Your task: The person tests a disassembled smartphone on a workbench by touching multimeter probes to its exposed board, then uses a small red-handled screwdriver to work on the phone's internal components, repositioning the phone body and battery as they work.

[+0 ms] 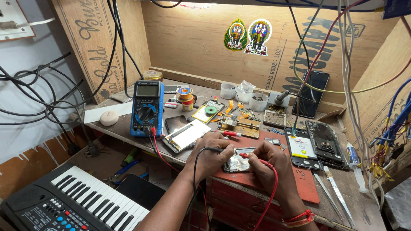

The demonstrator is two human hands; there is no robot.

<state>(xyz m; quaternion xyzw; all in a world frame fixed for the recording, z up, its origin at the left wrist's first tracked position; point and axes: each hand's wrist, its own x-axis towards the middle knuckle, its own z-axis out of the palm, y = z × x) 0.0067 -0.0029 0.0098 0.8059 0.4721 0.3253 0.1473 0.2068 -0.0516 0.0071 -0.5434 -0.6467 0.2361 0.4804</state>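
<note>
- Left hand (212, 159): closed around the black probe (214, 149), tip laid on the circuit board (236, 163).
- Right hand (269, 164): closed around the red probe (252, 156), tip on the same board; red thread band at the wrist.
- Circuit board: one, small, lying on the red mat (257, 177) near the front edge of the worktop (364, 205), between both hands.
- Open room: little; bare wood only at the right front corner, beside two metal tweezers (336, 194).
- Multimeter (147, 108): one, blue, propped at the left, red and black leads running to the probes.
- Phones: one opened black shell (325, 143), one battery-side body (302, 149), one dark handset (311, 94) leaning on the back wall.
- White cups (244, 92): three, in a row at the back.
- Solder spool (185, 92): one.
- Room: plywood alcove, lit from above, loose cables hanging; a black keyboard (81, 199) below left.
</note>
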